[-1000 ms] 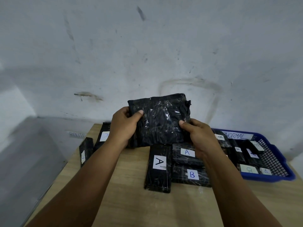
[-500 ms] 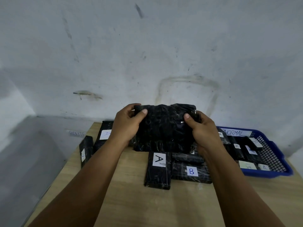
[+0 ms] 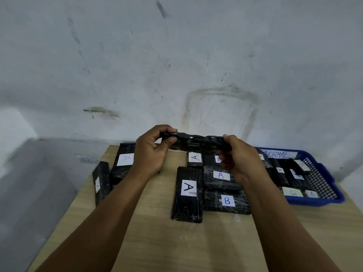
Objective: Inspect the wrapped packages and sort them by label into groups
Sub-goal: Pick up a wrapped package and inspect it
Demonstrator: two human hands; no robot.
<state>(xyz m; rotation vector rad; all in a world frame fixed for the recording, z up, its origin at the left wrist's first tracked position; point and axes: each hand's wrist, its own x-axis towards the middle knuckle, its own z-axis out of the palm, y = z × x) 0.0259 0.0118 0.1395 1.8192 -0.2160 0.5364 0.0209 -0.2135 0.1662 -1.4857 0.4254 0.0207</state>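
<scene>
Held aloft above the light wooden table [image 3: 153,238]: one black plastic-wrapped flat package [image 3: 196,143], turned edge-on to the camera, so only its thin side shows; no label visible on it. Spans the gap between both hands, ends tucked into each grip.

Left hand [image 3: 151,152]: grip closed on the package's left end, thumb pressed on the near face, fingers curled over the top edge.

Right hand [image 3: 238,160]: grip closed on the package's right end, thumb on top, fingers wrapped beneath.

Directly below the held package, on the table: a cluster of black wrapped packages with white paper labels. Long upright package marked "A" [image 3: 187,194] at the front; just beside it on the right, package marked "B" [image 3: 225,201], touching; behind that, another marked "A" [image 3: 221,176]; small package marked "A" [image 3: 195,159] at the back.

At the table's left rear: large black package labelled "A" [image 3: 122,163], partly hidden by the left wrist; narrow black package standing on edge [image 3: 101,182] just beside it at the table's left edge, label unreadable.

At the right: blue plastic mesh tray [image 3: 324,185] bearing a strip lettered "NORMAL", holding several more black labelled packages [image 3: 294,175].
</scene>
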